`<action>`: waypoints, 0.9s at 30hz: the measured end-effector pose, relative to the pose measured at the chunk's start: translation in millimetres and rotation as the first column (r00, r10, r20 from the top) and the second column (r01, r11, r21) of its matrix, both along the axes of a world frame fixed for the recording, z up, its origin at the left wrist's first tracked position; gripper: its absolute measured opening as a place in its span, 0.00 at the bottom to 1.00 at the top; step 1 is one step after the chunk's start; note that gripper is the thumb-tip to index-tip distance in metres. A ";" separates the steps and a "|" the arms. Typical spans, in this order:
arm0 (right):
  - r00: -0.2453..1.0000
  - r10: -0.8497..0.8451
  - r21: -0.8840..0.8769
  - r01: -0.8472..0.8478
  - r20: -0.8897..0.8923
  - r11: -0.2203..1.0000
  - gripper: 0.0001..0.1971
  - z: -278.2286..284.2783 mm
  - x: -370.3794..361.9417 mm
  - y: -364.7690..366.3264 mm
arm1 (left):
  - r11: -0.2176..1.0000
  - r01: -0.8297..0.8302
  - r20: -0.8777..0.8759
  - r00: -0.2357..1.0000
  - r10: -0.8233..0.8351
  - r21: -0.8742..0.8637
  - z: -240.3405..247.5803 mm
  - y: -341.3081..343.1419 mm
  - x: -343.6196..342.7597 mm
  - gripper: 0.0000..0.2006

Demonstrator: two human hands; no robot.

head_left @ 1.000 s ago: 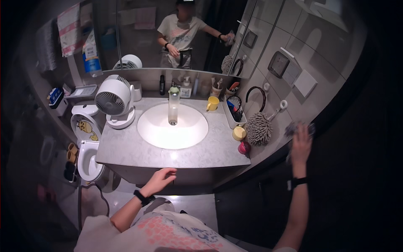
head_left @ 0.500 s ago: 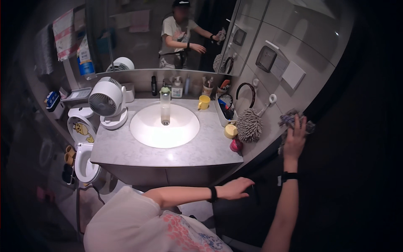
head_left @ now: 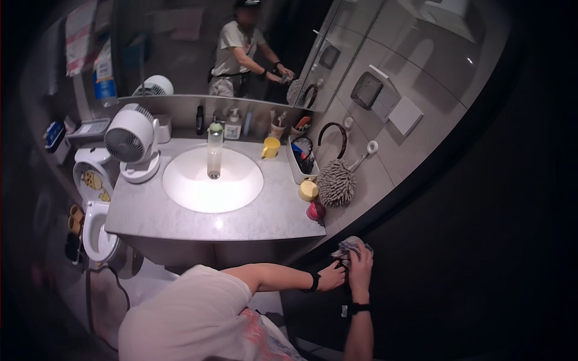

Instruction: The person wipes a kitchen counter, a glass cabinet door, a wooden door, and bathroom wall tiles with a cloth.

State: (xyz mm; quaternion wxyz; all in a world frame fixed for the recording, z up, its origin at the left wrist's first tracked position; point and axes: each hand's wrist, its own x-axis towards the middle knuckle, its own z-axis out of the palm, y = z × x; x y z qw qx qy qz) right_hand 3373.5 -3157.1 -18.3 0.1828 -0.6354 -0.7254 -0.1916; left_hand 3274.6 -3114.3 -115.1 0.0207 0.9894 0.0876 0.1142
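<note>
My right hand [head_left: 361,265] holds a crumpled grey patterned cloth [head_left: 351,245] against a dark door-like panel [head_left: 433,240], to the right of the vanity's front corner. My left hand [head_left: 332,277] is just left of it, at about the same height, with its fingers curled at the dark surface. Whether something dark is in those fingers, I cannot make out. A grey chenille duster-like hand towel [head_left: 337,183] hangs on the wall beyond my hands. Near it, on the counter edge, stand a red round container [head_left: 315,210] and a yellow round tub [head_left: 308,191].
The marble-look counter [head_left: 259,222] holds a white sink [head_left: 198,195] with a faucet [head_left: 214,156], a white fan [head_left: 129,135], a yellow mug [head_left: 270,148] and a white basket [head_left: 296,165]. A toilet [head_left: 99,234] stands at the left. A mirror [head_left: 180,54] spans the back wall.
My right hand has moved down and left along the dark surface with the cloth. My left hand's fingers have curled, and the two hands are now close together. The view has shifted right.
</note>
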 end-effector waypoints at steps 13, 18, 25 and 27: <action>0.382 -0.385 0.172 0.861 -0.840 0.479 0.15 -25.8 -127.1 -117.3 | 0.871 0.260 -0.155 0.965 -0.214 0.416 -32.4 13.8 66.6 0.08; 0.202 -0.597 0.028 0.958 -0.776 0.286 0.15 -77.9 -204.4 -194.7 | 0.548 0.372 -0.353 0.925 -0.145 0.749 -51.9 7.1 77.9 0.29; -0.061 -0.640 -0.067 0.998 -0.766 -0.015 0.16 -96.4 -324.1 -242.7 | 0.477 0.350 -0.394 0.919 -0.009 0.806 -48.2 -14.7 42.6 0.28; -0.069 -0.674 -0.076 0.997 -0.736 -0.019 0.15 -88.1 -341.5 -237.6 | 0.480 0.335 -0.368 0.929 -0.027 0.811 -44.1 -11.9 28.3 0.29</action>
